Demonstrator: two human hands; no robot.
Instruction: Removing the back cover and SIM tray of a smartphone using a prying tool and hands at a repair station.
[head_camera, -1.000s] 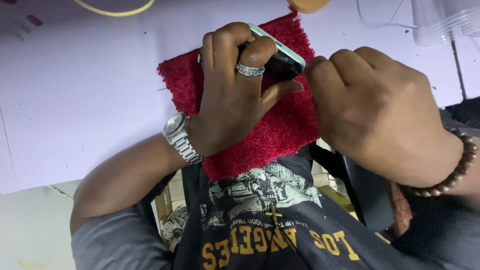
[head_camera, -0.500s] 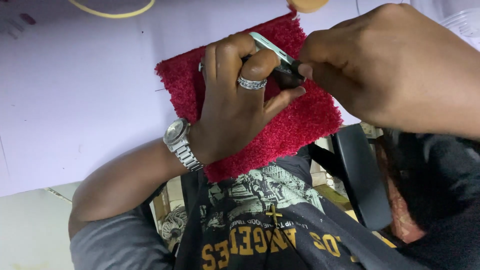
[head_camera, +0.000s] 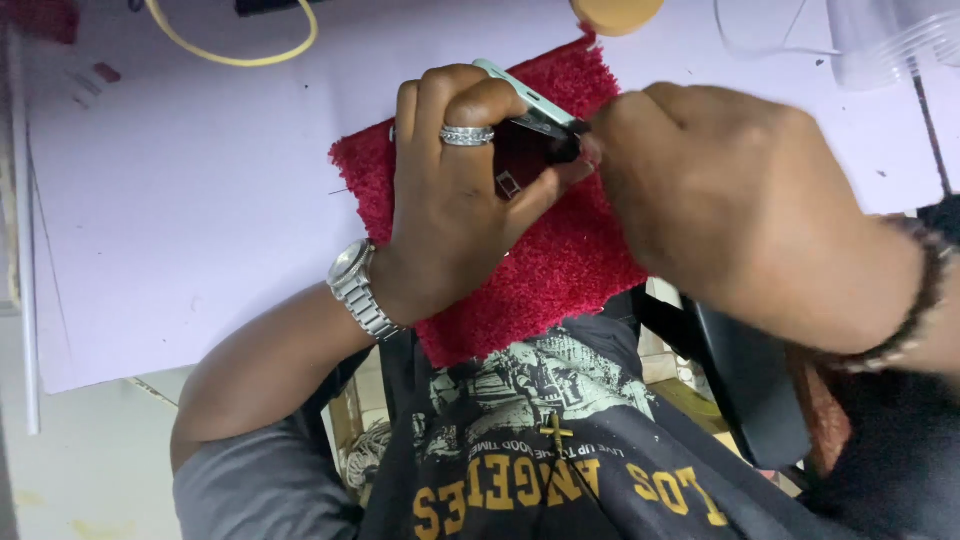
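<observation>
The smartphone sits tilted on edge above the red pile mat, its pale green frame uppermost and its dark face turned toward me, with a small pale square marking visible low on that face. The left hand is clamped round it, fingers curled over the top edge and thumb pressed up from below.

Since half a second ago, the right hand has slid down and left and now fills more of the view. Its fingertips are pinched together at the phone's right-hand end; I cannot tell whether anything is caught between them. I judge the work to be concentrated on that edge, the left hand merely steadying the phone.

The mat lies on the pale lilac desk, overhanging its near edge. A yellow loop of cord lies far left, well apart.
</observation>
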